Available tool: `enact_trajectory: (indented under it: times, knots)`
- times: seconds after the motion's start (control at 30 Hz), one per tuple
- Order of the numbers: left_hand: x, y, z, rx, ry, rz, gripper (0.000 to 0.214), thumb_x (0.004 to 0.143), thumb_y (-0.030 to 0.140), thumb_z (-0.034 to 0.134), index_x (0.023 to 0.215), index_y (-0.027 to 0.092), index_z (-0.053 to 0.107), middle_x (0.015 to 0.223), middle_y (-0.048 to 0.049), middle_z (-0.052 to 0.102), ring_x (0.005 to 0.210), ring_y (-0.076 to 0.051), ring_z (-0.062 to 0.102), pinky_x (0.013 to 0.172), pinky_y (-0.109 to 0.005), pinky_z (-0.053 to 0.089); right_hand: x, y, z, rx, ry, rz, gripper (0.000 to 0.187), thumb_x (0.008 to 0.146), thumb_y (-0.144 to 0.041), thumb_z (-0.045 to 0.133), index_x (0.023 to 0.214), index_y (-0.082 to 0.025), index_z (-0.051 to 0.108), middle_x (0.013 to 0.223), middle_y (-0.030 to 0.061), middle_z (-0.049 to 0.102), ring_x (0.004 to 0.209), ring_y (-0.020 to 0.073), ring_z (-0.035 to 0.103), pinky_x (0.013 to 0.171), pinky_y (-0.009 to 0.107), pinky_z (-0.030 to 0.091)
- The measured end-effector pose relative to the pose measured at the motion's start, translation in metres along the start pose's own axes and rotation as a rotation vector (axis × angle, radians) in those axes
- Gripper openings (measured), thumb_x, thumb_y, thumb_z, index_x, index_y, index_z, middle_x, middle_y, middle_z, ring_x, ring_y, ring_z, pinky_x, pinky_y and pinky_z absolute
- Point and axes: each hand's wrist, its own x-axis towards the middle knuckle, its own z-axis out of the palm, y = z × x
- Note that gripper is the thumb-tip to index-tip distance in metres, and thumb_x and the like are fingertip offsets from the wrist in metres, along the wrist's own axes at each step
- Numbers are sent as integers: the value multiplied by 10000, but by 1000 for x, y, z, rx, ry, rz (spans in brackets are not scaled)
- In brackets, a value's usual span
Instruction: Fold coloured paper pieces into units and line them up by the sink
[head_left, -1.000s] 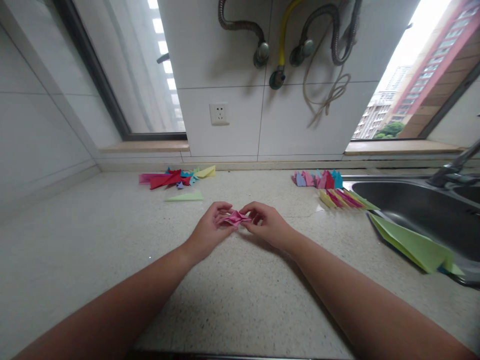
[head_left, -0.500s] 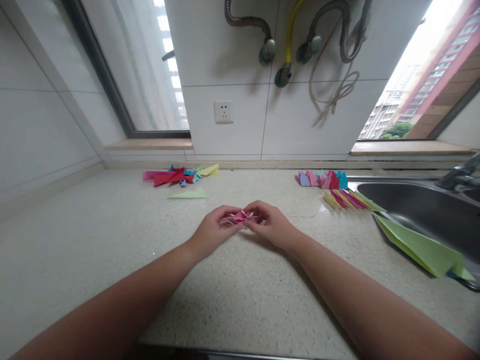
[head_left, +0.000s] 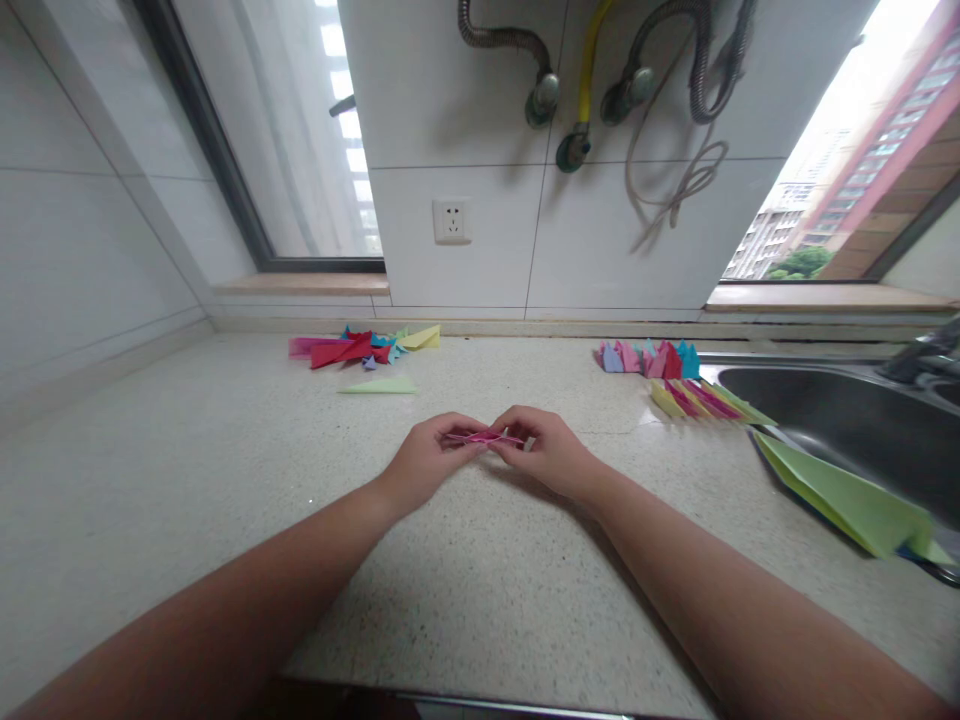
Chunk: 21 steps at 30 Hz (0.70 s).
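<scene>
Between my two hands is a small pink folded paper, held just above the speckled countertop. My left hand pinches its left side between thumb and fingers. On the other side my right hand pinches it the same way, fingertips nearly meeting the left ones. The paper looks flat and thin from here; my fingers hide its ends. Beyond my left hand lies a pale green folded paper.
A heap of coloured folded papers lies at the back left. At the back right stand several small origami pieces, with striped paper planes before them. A large green paper plane rests on the rim of the sink.
The pink paper between my fingers has gone from a raised, opened shape to a flatter one. My hands have barely moved. The view has shifted slightly.
</scene>
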Motion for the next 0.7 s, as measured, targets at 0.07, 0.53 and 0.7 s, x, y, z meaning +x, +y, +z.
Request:
enact_trajectory:
  times: [0.07,0.53,0.7]
  knots:
    - [0,1,0,4,-1,1,256,824,324,730,1022,161,719,1018,-92,750,962,-218,702,931,-403,534,0,-1,0,-5,5,-11,123,819,-269,679,902,-179,693,773,23,668,670,125,556,616,250,432]
    - [2,-2,-1,2,39,-48,211,803,298,742,969,168,729,942,-66,760,875,-181,697,834,-326,532,1,0,0,-47,39,-42,159,848,-319,663,866,-170,715,755,36,693,666,131,571,624,262,435]
    - [2,-5,-3,1,61,-112,227,796,341,750,953,177,749,827,-47,744,718,-143,646,655,-258,494,1,-1,-2,-27,31,-10,211,860,-376,667,873,-179,742,771,46,719,673,137,591,626,267,447]
